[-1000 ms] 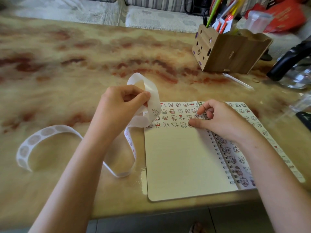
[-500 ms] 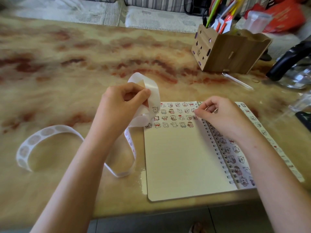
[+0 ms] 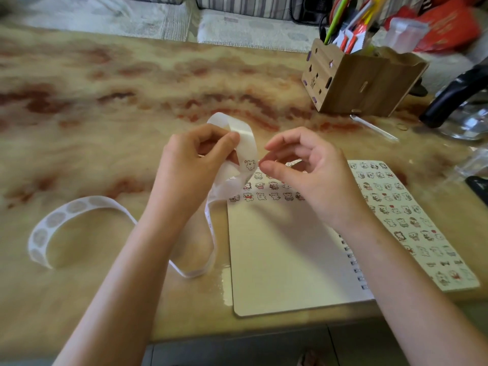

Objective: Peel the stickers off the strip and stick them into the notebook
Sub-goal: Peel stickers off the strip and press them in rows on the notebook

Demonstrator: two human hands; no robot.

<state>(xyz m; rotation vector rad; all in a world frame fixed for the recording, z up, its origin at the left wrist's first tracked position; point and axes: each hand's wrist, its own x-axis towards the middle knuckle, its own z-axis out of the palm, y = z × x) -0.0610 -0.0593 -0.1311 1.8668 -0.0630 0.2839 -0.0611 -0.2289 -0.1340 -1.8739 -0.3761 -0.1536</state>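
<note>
The left hand [image 3: 192, 167] grips the strip [image 3: 247, 143] just above the notebook [image 3: 277, 260] top-left corner. The right hand [image 3: 311, 175], seemingly empty, should pinch the sticker [image 3: 249, 164] edge and peel slowly, with the strip held taut.

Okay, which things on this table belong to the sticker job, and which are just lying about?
In the job: sticker strip, pinched by the left hand; the next sticker on it, by the right hand; open notebook.
Lying about: wooden pen holder; thin clear stick beside it; black handle at the right edge.
</note>
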